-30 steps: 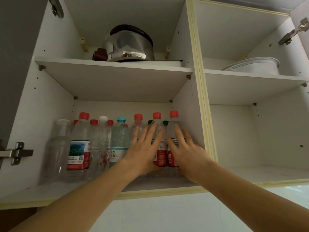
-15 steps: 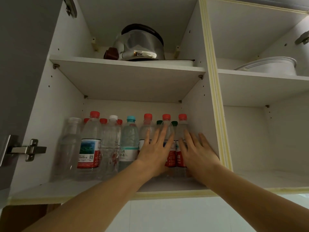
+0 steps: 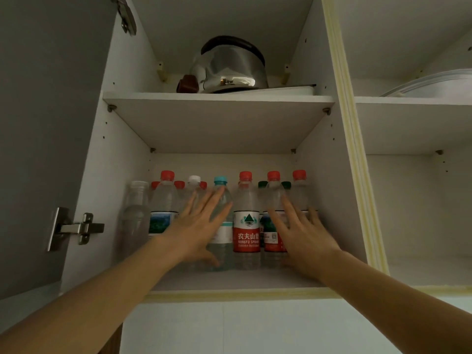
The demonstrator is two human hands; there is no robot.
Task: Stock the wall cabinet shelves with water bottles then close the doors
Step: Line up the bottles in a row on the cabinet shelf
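From the head camera, the water bottles [image 3: 246, 221] stand upright along the back of the lower shelf [image 3: 229, 279] in the cabinet's left bay, leaving a bare strip along its front edge. Seven form the front row; six caps show behind: four red, two green. The left hand [image 3: 201, 226] and the right hand [image 3: 304, 236] reach in with fingers spread flat, gripping nothing. The left door [image 3: 46, 123] stands open. One kettle [image 3: 227, 67] sits on the upper shelf.

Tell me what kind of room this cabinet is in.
Most likely a home kitchen: a steel kettle on the upper shelf, a white lidded pot in the next compartment, and pale wall tiles below the cabinet.
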